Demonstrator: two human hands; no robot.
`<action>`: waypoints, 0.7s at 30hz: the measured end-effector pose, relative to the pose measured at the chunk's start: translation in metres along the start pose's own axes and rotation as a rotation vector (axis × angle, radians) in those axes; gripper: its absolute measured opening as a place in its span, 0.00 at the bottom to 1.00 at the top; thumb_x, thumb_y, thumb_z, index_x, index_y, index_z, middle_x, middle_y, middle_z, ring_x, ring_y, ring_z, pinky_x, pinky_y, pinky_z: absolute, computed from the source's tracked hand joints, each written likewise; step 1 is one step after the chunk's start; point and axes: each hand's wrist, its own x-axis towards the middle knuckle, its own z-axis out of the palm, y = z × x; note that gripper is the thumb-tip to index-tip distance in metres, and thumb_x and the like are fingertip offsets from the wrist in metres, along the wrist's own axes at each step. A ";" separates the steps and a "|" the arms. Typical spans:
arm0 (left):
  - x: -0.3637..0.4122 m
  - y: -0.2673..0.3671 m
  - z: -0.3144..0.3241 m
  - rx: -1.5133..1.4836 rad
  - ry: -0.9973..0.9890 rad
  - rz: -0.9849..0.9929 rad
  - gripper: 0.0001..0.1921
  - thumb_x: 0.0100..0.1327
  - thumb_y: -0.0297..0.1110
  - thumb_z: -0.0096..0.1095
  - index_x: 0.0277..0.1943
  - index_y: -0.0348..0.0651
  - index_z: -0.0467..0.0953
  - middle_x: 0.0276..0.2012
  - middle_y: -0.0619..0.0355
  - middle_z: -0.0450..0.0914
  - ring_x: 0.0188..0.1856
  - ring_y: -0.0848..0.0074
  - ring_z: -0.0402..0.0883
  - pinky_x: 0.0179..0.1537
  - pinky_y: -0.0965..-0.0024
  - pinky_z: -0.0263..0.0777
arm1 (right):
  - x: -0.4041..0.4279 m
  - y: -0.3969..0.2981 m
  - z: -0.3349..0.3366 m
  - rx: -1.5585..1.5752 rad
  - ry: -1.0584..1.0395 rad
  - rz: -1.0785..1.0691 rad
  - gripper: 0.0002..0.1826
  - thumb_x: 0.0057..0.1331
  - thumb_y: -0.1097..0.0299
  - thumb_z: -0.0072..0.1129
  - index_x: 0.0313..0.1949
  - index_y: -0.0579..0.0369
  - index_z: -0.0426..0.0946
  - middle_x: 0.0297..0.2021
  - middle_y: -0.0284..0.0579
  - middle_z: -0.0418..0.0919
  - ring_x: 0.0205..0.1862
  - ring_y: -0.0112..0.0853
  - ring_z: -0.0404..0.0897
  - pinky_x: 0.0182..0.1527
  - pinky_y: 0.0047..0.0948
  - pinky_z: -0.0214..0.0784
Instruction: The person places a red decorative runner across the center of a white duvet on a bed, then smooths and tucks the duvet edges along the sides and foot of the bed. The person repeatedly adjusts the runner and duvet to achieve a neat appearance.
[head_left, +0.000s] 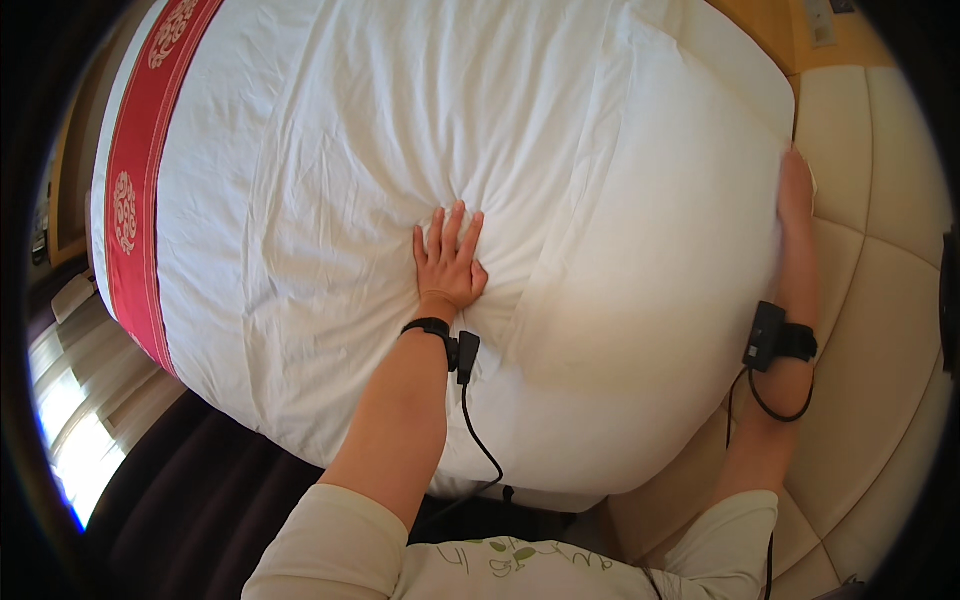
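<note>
My left hand (448, 259) presses flat on the white bed cover (360, 150), its fingers spread. Creases in the cloth fan out from under it. My right hand (795, 184) reaches along the head edge of the bed, between the mattress side and the padded beige headboard (832, 285). Its fingers are blurred and partly hidden, so a hold on the cloth cannot be made out. A smooth white sheet (660, 247) covers the bed's head end, beside the folded edge of the cover.
A red bed runner (135, 172) with pale round patterns crosses the far left end. Dark curtains (202, 480) hang at lower left, near a sunlit floor (82, 420). Black devices with cables are strapped to both forearms. A wall socket plate (820, 22) is at upper right.
</note>
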 end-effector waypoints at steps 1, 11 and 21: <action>0.000 0.000 0.000 0.006 0.002 0.001 0.41 0.51 0.33 0.51 0.73 0.57 0.58 0.76 0.57 0.49 0.76 0.55 0.45 0.72 0.36 0.35 | -0.013 -0.028 0.008 -0.107 0.027 -0.242 0.27 0.76 0.50 0.35 0.67 0.50 0.65 0.67 0.50 0.66 0.70 0.45 0.63 0.67 0.43 0.56; 0.002 -0.002 0.004 -0.002 0.023 -0.006 0.41 0.52 0.35 0.52 0.74 0.62 0.57 0.76 0.61 0.50 0.77 0.58 0.47 0.72 0.37 0.38 | -0.236 -0.190 0.078 -0.489 -0.330 -0.783 0.29 0.69 0.51 0.52 0.64 0.54 0.69 0.68 0.50 0.66 0.72 0.42 0.59 0.73 0.55 0.42; 0.010 0.003 0.000 0.001 0.127 0.029 0.39 0.52 0.34 0.52 0.73 0.59 0.61 0.75 0.60 0.53 0.75 0.58 0.49 0.72 0.40 0.38 | -0.202 -0.149 0.002 0.126 -0.049 -0.794 0.20 0.70 0.73 0.50 0.61 0.50 0.74 0.61 0.46 0.75 0.68 0.46 0.66 0.70 0.40 0.54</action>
